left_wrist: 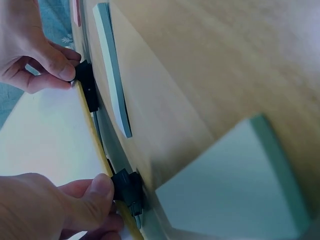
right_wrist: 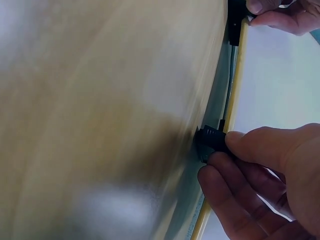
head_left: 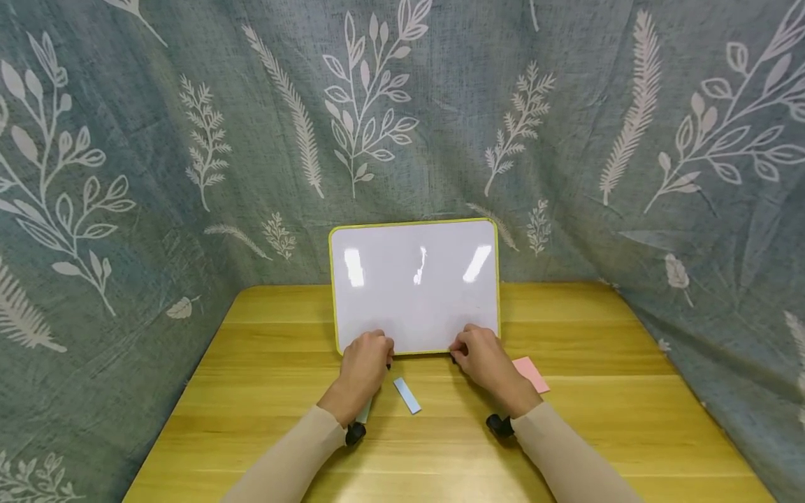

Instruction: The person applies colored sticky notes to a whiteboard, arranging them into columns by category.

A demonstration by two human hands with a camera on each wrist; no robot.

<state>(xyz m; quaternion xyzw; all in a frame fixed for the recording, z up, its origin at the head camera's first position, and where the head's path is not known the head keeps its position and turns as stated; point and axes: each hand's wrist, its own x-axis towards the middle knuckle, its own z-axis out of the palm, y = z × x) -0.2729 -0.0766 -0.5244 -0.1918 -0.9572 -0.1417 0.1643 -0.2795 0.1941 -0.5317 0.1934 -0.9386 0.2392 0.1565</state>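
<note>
A whiteboard (head_left: 415, 300) with a yellow frame leans upright at the back of the table. My left hand (head_left: 367, 355) is at its lower left edge, thumb and fingers pinching a small black plastic foot (left_wrist: 127, 190) there. At the lower right edge, my right hand (head_left: 481, 356) pinches a matching black foot (right_wrist: 212, 139) between thumb and fingers. A thin dark rod (right_wrist: 230, 85) runs along the board's bottom edge between the two feet. In the head view the hands mostly hide both feet.
A narrow light-blue pad (head_left: 407, 395) lies on the wooden table (head_left: 251, 412) between the forearms. Partly under the left wrist is a pale green pad (left_wrist: 235, 185). A pink pad (head_left: 531, 375) lies beside the right wrist. Patterned cloth (head_left: 402, 140) hangs behind and along both sides.
</note>
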